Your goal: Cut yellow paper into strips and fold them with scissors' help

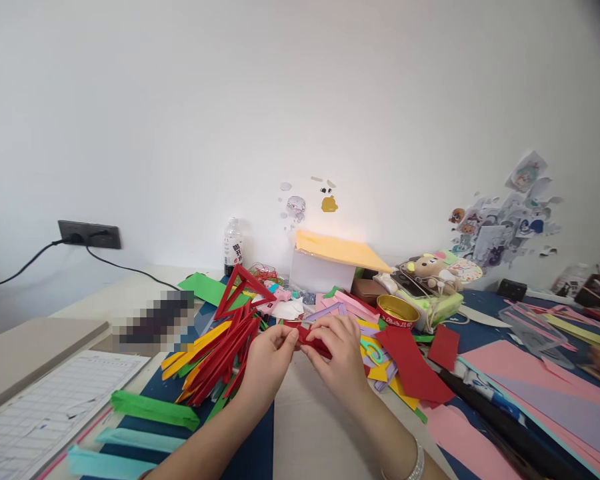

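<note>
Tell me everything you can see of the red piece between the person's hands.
The red piece is a small, deep-red strip that looks like paper and seems folded, though fingers hide much of it, so its full shape cannot be told. The left hand pinches it at one end; the right hand grips it from the other side. It sits in front of the cluttered middle of the desk.

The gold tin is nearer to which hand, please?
Right: the right hand is left of the tin, on its near side; the left hand is farther left.
</note>
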